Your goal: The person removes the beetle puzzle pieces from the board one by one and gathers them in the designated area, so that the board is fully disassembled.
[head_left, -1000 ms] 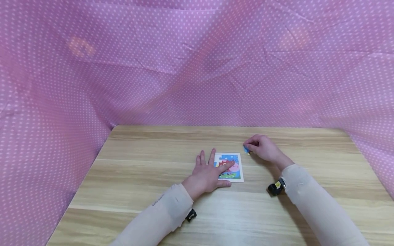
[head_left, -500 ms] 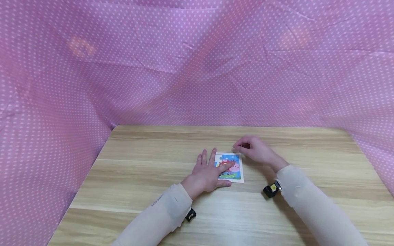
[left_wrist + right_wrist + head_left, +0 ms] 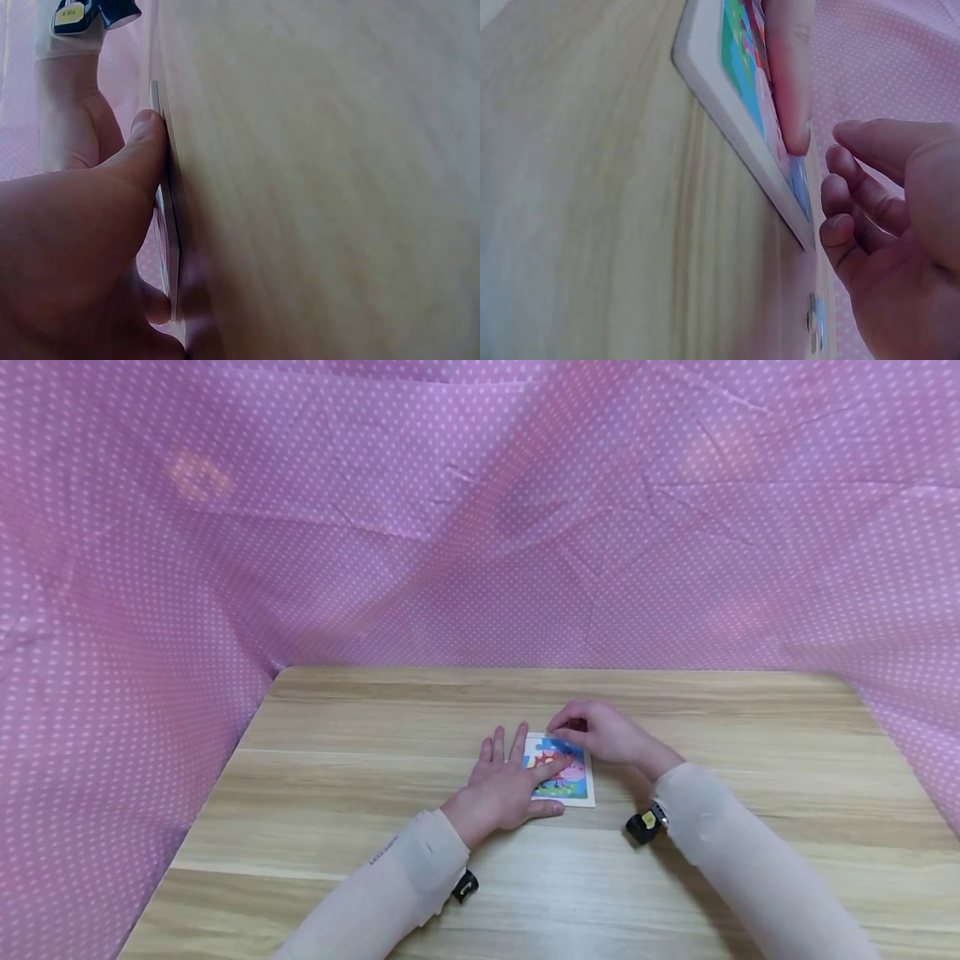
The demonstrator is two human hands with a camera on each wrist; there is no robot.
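A square jigsaw puzzle (image 3: 562, 790) with a pink cartoon pig in red and a white frame (image 3: 590, 799) lies on the table. Across its left part my left hand (image 3: 500, 789) is spread flat, fingers straight, index finger on the picture and thumb at the near edge. Over the far edge of the puzzle is my right hand (image 3: 611, 733), thumb and index finger drawn together in a pinch on a puzzle piece; the fingers mostly hide the piece. A pale area without picture shows at the puzzle's upper left. In the right wrist view a small loose puzzle piece (image 3: 820, 324) lies beyond the frame.
The wooden table (image 3: 337, 718) carries the puzzle near its middle. Pink dotted cloth (image 3: 480, 527) hangs behind and at the sides. Each wrist wears a black camera strap, one visible at the right wrist (image 3: 643, 827).
My right hand has moved left from the loose blue pieces at the puzzle's right to its far edge, fingers still pinched. The left hand has stayed almost still on the puzzle.
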